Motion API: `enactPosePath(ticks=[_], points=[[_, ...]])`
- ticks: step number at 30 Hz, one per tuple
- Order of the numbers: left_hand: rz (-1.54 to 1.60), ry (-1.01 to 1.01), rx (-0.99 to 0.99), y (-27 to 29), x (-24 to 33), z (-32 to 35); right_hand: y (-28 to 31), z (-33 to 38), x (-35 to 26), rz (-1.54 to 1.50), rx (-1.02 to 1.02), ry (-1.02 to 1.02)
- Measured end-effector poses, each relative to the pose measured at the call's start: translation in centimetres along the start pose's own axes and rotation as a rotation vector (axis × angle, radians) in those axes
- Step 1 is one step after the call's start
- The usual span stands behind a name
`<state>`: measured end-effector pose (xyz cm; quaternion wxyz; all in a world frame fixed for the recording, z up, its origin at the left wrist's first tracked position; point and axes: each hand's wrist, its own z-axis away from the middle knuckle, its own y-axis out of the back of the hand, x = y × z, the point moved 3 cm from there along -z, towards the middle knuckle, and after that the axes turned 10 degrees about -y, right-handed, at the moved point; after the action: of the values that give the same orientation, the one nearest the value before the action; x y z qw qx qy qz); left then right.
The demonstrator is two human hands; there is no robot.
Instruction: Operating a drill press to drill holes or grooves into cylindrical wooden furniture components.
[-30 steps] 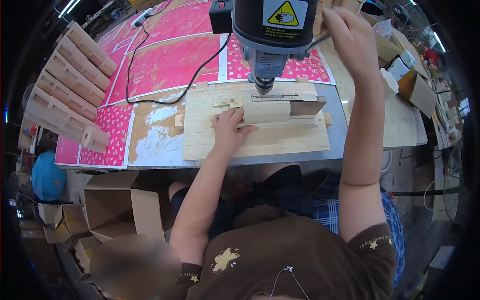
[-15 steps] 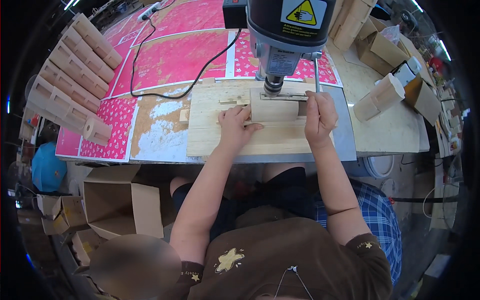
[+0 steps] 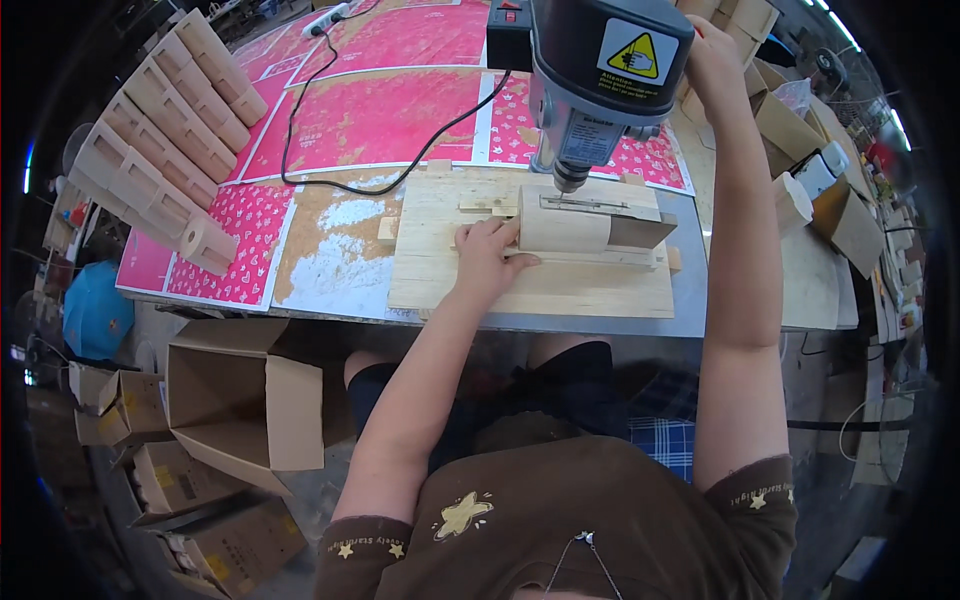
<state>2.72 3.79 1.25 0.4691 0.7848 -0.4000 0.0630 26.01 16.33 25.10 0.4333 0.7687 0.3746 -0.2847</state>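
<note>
On a flat wooden board (image 3: 440, 280), a pale wooden cylinder (image 3: 565, 232) lies on its side in a jig, with a grey block (image 3: 640, 234) at its right end. My left hand (image 3: 487, 262) presses against the cylinder's left end, thumb stretched along the board and fingers apart. Above the cylinder hangs a drill press (image 3: 610, 60); its chuck (image 3: 570, 177) carries a thin bit over a slotted strip (image 3: 600, 206) on top of the wood. Raised beside the drill head's right side, my right hand (image 3: 712, 65) is curled at the lever, which is mostly hidden.
Several stacked wooden cylinders with slots (image 3: 180, 100) stand at the left on pink sheets (image 3: 390, 120). A black cable (image 3: 380, 190) crosses the table. Another wooden cylinder (image 3: 792, 203) and cardboard boxes (image 3: 850, 205) are at the right. An open carton (image 3: 220, 400) sits below the table's left edge.
My right hand has risen from beside the cylinder to the drill head's upper right, and the lever has swung up with it. The left hand stays at the cylinder. The view has shifted slightly.
</note>
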Motion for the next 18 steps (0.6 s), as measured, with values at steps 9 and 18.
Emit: enactPosePath(ticks=[9,18], points=[[0.133,0.181,-0.013,0.1,0.4,-1.0,-1.5,12.8,12.4,0.235,-0.475,-0.107],[0.57,0.134,0.158,10.8,-1.6,4.7,1.8,20.7,10.7,-0.174,-0.506,-0.395]])
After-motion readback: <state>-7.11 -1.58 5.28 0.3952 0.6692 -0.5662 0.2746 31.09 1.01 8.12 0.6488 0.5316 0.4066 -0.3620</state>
